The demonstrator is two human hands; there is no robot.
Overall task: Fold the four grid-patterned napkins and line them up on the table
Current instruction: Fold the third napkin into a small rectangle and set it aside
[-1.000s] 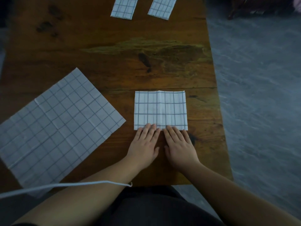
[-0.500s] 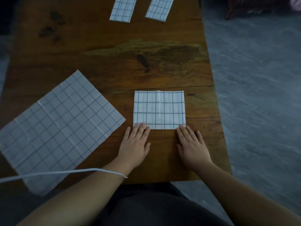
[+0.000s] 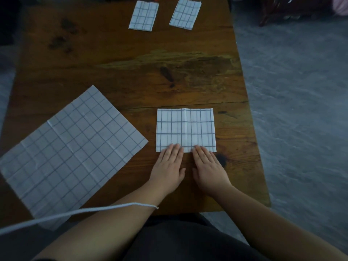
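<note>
A partly folded grid napkin [image 3: 185,127] lies flat on the wooden table [image 3: 131,76], near its front right. My left hand [image 3: 168,167] and my right hand [image 3: 208,168] rest flat side by side, fingertips pressing on the napkin's near edge. Neither hand grips anything. An unfolded grid napkin [image 3: 69,147] lies spread out at the left, turned at an angle. Two folded napkins sit at the far edge: one on the left [image 3: 144,15], one on the right [image 3: 185,14].
The table's right edge drops to a grey floor [image 3: 293,110]. A white cord [image 3: 79,212] hangs across my left forearm. Dark furniture legs [image 3: 267,14] stand at the far right. Bare wood lies between the near napkins and the far pair.
My hands, apart at the napkin's near corners half a second ago, have slid back together to the middle of its near edge. The napkins have not shifted.
</note>
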